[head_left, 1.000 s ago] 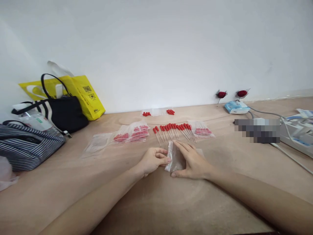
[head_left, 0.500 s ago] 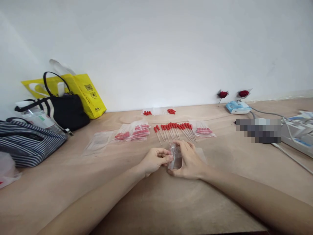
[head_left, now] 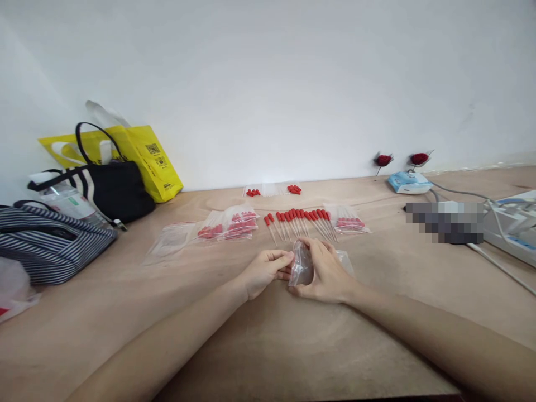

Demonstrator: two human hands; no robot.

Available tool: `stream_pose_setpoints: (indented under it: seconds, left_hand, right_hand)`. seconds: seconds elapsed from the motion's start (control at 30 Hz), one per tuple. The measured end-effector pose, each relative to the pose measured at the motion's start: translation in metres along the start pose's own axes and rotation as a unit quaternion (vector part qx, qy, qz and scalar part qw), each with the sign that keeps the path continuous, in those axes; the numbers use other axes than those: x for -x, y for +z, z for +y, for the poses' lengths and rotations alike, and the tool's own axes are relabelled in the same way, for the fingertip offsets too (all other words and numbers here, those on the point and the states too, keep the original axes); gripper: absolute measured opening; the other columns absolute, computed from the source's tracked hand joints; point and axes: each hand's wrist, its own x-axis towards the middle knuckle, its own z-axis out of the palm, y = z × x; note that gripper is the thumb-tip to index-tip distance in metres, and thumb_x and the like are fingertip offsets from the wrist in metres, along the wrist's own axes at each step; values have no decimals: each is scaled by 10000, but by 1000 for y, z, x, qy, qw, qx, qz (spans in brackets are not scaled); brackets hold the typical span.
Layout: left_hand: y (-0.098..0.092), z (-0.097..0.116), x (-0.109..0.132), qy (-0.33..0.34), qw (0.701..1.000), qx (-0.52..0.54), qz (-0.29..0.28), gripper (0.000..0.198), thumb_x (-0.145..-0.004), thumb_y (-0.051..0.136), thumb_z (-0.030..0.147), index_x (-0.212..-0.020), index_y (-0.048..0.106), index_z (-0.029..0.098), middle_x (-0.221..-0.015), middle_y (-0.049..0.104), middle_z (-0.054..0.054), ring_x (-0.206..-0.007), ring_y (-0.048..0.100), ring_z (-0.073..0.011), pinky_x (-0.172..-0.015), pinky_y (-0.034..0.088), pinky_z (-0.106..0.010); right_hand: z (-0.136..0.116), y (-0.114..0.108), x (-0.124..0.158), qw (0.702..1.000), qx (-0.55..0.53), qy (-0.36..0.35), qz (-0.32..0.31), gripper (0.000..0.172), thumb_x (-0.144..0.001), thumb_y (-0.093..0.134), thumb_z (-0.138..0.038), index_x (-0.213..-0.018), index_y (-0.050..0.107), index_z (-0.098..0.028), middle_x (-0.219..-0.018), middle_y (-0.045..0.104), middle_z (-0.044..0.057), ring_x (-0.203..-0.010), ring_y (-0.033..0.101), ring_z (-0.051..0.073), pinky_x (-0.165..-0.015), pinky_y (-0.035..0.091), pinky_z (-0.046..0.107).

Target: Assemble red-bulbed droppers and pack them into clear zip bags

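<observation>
Between my two hands is a clear zip-lock bag [head_left: 303, 270], its open end facing left. My left hand [head_left: 268, 270] pinches the bag's left edge between thumb and fingers. Curved round the bag from the right, my right hand [head_left: 325, 272] grips its edges with thumb below and fingers above. Part of the bag shows past the right hand's far side. Just beyond lies a row of glass droppers [head_left: 299, 220] with red rubber bulbs. Filled zip-lock bags [head_left: 238, 224] with red-bulbed contents lie left of the row, and another filled bag [head_left: 347, 220] lies at its right.
Flat clear bags [head_left: 170, 241] lie further left. By the wall rest bags with red bulbs [head_left: 294, 190]. A striped bag [head_left: 62, 243], a black bag [head_left: 121, 190] and a yellow bag [head_left: 154, 162] stand left. Right are a blue tissue pack [head_left: 409, 182], cables and a power strip [head_left: 508, 229].
My left thumb has shifted up along the bag's edge, and the bag's mouth has changed shape slightly. The right hand stays round the bag.
</observation>
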Motion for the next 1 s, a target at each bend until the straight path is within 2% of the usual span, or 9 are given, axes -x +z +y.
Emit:
stream_pose_setpoints:
  seconds: [0.17,0.3,0.5,0.6,0.73,0.8,0.87,0.9,1.0]
  left_hand:
    - [2,3,1,-17,999,-20,30,236,-523,753,223,-679,633,92,-593,632,-19,-532,567,-97,-570,447,-226]
    - [5,5,1,-10,999,-28,44,167,-550,712,186,-624,585,106,-539,603,6,-477,541,-79,-527,440,-212]
    - [6,4,2,13,1000,-13,16,329,-538,745,220,-705,472,142,-561,582,35,-502,552,-82,-547,448,-225]
    - [4,2,0,53,998,-25,30,386,-531,744,209,-703,401,168,-544,553,69,-475,528,-69,-532,438,-217]
    - [-3,-5,-6,91,986,-125,68,203,-607,661,164,-685,475,146,-535,539,48,-483,515,-77,-524,434,-215]
    - [-6,-9,-8,103,977,-174,68,96,-643,614,154,-697,538,130,-567,558,22,-513,525,-92,-543,439,-226]
    - [-9,-11,-7,135,958,-246,51,53,-683,561,147,-718,596,128,-631,588,-5,-569,543,-113,-577,435,-238]
    - [-10,-11,-6,163,940,-298,40,91,-698,531,133,-716,620,133,-656,593,-12,-599,544,-121,-592,427,-238]
    - [-13,-10,1,264,846,-462,-3,223,-697,454,52,-660,648,156,-667,545,-11,-639,508,-125,-603,392,-230]
  right_hand:
    - [1,2,1,1000,9,-7,-9,816,-522,633,-479,-1206,298,-184,-1082,504,109,-1019,477,275,-919,244,474]
    - [2,3,1,1000,15,-13,-10,827,-522,631,-468,-1220,286,-189,-1091,501,114,-1032,468,283,-926,224,484]
    - [0,0,1,1000,16,-1,-21,816,-521,635,-453,-1217,277,-224,-1103,490,95,-1044,463,275,-916,242,461]
    - [-1,-1,1,1000,15,6,-26,834,-521,638,-468,-1228,264,-233,-1119,481,94,-1058,454,276,-916,242,458]
    - [-2,-2,0,999,20,10,-29,789,-532,640,-476,-1198,315,-207,-1088,499,98,-1040,462,265,-919,241,454]
    - [-2,-3,0,999,20,7,-29,772,-535,639,-481,-1186,332,-201,-1076,505,95,-1028,468,262,-916,247,455]
    - [-2,-2,0,999,19,2,-29,779,-538,640,-487,-1193,332,-199,-1074,506,95,-1024,470,260,-910,256,455]
    - [-2,-2,0,999,19,0,-29,783,-539,641,-488,-1198,331,-199,-1076,505,95,-1025,469,261,-909,259,457]
    - [-1,-3,0,999,15,-15,-37,767,-555,640,-498,-1199,346,-201,-1077,507,95,-1024,467,260,-906,264,458]
